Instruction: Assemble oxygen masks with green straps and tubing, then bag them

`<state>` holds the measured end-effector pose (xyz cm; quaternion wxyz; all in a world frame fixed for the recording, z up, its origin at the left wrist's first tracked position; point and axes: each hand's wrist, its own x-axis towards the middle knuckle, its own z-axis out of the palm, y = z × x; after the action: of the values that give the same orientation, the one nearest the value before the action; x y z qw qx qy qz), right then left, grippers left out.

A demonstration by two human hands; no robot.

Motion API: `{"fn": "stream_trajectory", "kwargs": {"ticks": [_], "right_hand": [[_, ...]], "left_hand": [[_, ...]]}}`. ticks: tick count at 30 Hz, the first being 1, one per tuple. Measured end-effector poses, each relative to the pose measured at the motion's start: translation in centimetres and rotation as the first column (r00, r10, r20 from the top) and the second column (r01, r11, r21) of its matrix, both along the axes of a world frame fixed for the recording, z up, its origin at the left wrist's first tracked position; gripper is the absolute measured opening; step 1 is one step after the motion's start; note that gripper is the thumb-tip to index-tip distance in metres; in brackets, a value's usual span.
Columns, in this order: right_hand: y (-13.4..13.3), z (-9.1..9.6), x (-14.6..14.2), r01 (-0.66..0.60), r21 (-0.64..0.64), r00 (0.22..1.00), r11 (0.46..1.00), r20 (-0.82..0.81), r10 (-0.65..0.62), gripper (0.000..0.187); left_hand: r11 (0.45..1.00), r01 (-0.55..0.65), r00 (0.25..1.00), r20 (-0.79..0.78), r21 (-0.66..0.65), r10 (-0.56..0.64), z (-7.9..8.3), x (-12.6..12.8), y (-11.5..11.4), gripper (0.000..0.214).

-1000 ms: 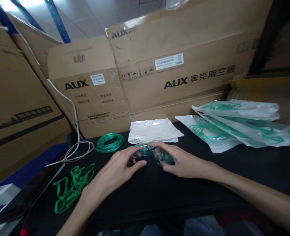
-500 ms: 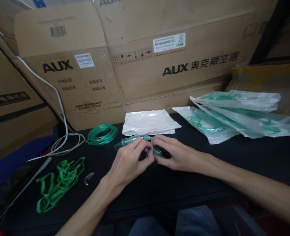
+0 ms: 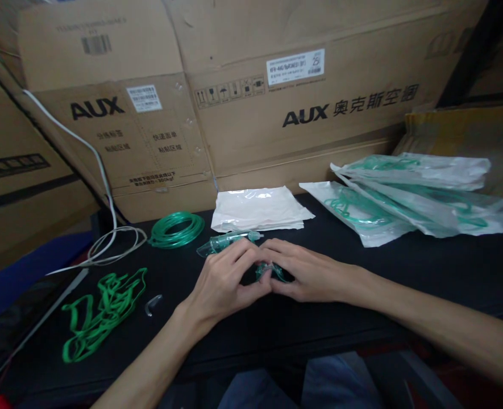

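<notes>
Both hands meet at the middle of the black table, pinching a small clear green plastic piece that looks like part of an oxygen mask. Fingers hide most of it. My left hand is closed on its left side, thumb and fingertips together. From the right, my right hand grips it with curled fingers, its fingertips touching those of the left. Just behind the left hand lies a clear green tube-like plastic part with a flared end and a narrow tip.
Coiled green tubing, a tangled green elastic strap and a small bent clear piece lie left. White packets sit behind the hands, and bagged green tubing sets at right. Cardboard boxes wall the back; a white cable hangs left.
The hands stay together on the green piece, with slightly shifted fingers; a little more of it shows between them. The view has tilted slightly; the other things lie as before.
</notes>
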<state>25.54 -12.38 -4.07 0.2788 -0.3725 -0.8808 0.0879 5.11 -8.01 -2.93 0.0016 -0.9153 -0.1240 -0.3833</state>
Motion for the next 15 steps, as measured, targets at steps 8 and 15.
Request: {"fn": "stream_trajectory", "kwargs": {"ticks": [8,15], "right_hand": [[-0.1,-0.7,0.1,0.044,0.033,0.998,0.999,0.037,-0.045,0.037],[-0.1,1.0,0.1,-0.059,-0.168,0.990,0.984,-0.136,0.036,0.029]], "left_hand": [[0.998,0.024,0.997,-0.071,-0.060,-0.028,0.0,-0.1,0.1,0.018],[0.999,-0.006,1.000,-0.014,-0.039,0.005,-0.1,-0.2,0.3,0.014]]}}
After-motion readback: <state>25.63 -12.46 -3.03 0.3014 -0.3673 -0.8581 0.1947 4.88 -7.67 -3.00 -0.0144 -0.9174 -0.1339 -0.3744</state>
